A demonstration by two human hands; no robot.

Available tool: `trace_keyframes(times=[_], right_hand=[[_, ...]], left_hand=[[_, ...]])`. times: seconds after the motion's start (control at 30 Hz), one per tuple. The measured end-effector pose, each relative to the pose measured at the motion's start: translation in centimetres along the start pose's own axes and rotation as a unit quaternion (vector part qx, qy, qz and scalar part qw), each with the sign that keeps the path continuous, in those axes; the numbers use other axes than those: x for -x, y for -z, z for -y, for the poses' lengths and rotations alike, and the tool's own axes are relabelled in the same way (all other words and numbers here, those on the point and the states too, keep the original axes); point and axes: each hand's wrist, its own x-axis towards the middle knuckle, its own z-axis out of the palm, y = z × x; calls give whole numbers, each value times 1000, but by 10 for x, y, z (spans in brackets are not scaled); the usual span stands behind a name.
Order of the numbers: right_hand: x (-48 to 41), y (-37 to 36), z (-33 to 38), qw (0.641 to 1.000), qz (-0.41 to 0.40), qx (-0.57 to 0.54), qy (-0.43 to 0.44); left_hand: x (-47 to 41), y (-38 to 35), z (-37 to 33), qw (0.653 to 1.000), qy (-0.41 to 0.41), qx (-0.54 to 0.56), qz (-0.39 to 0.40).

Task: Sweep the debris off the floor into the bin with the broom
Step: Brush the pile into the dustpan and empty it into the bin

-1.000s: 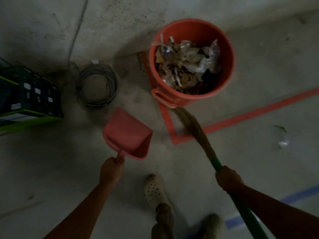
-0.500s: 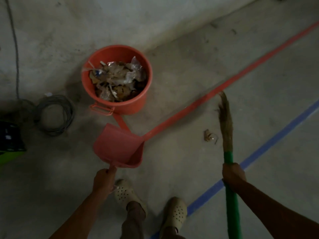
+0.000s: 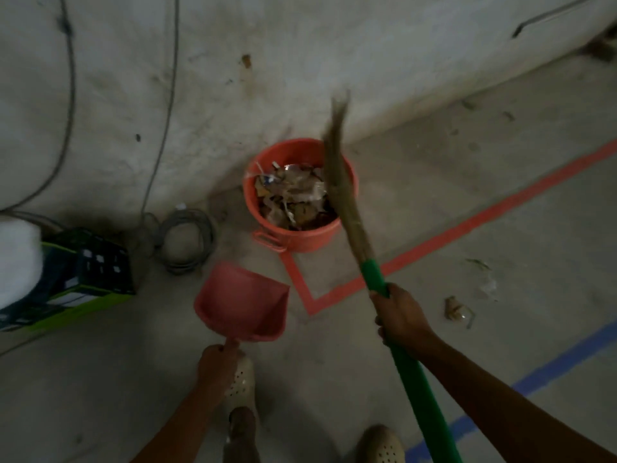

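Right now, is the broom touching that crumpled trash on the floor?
Apart. The head view shows the broom bristles up across the bin, while the crumpled trash lies beside the right hand, bare floor between.

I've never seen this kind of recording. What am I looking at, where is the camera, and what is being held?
There is no machine. One camera on a person's head looks down, so both arms and the shoes are that person's own. The left grip, a bare hand, holds the handle of a pink dustpan. The right grip holds the green handle of a broom, whose blurred bristles cross in front of the orange bin of rubbish. On the concrete floor a scrap of debris lies to the right, unswept. Red tape, a cable coil and a green crate are also there.
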Motion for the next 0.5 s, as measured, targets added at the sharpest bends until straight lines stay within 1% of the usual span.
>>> trace_keyframes(times=[0.13, 0.27, 0.4, 0.5], right_hand=[[3, -103, 63, 992, 115, 32, 35], [-15, -208, 102, 980, 192, 59, 0], [-47, -291, 124, 976, 187, 27, -107], [-73, -337, 138, 973, 140, -15, -181]], left_hand=[[-43, 49, 18, 999, 45, 28, 2], [-83, 96, 23, 997, 58, 48, -17], [-126, 138, 23, 996, 69, 51, 1], [-158, 160, 23, 995, 81, 47, 27]])
